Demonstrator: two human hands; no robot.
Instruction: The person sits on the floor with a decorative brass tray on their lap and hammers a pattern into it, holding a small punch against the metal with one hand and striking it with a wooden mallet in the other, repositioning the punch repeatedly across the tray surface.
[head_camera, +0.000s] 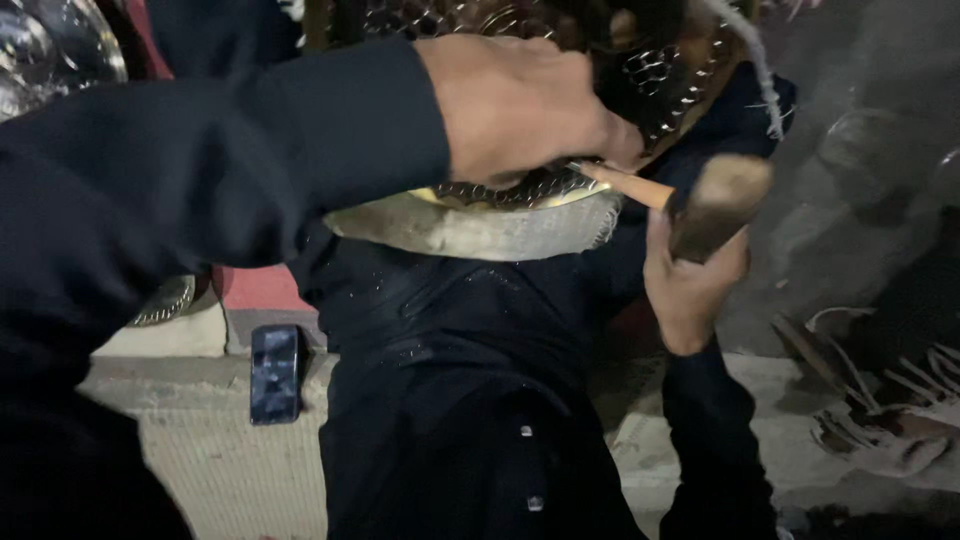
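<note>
Two hands work at a hammered brass vessel (560, 60) resting on the person's dark-clothed lap. Left hand (525, 105) lies curled over the vessel's rim, pinching a thin pointed punch (625, 182) against the patterned metal. Right hand (690, 285) is closed around a wooden mallet (720, 205), just beside the punch's end. One phone (275, 372) lies on the concrete ledge (200, 440).

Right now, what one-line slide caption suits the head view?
Left hand steadies a hammered brass vessel on the lap while the right hand grips a wooden mallet.
</note>
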